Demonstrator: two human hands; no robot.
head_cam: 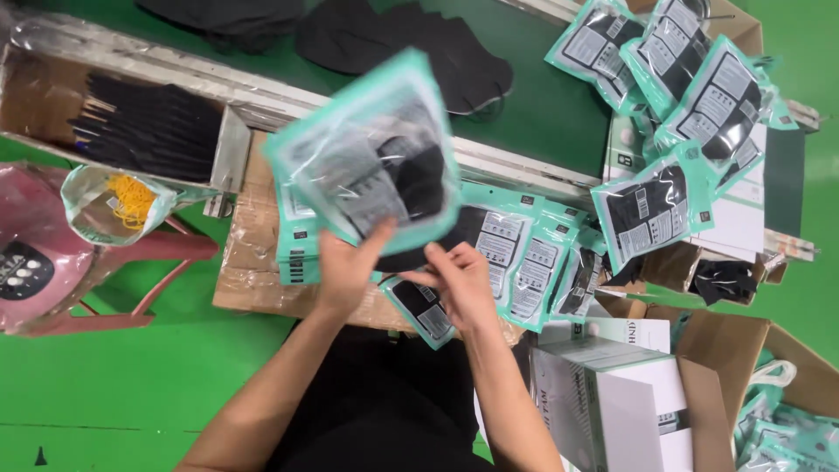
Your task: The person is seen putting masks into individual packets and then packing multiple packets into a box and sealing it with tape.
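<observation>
Overhead | cardboard-topped bench (pixel 240 262) | green floor (pixel 114 393) | green conveyor belt (pixel 542 96)

There is one view only, from the camera on my head, looking almost straight down over my lap and forearms. My arms enter from the bottom centre of the frame and my hands, left hand (pixel 348 267) and right hand (pixel 461 281), meet near the middle, close under the lens. The raised pouch (pixel 371 153) is nearest and blurred. The view faces away from my body, so the green belt (pixel 542 105) runs across the top of the frame. The green floor (pixel 114 385) fills the lower left, and the white boxes (pixel 612 398) sit at lower right. No second view shares any of it.
</observation>
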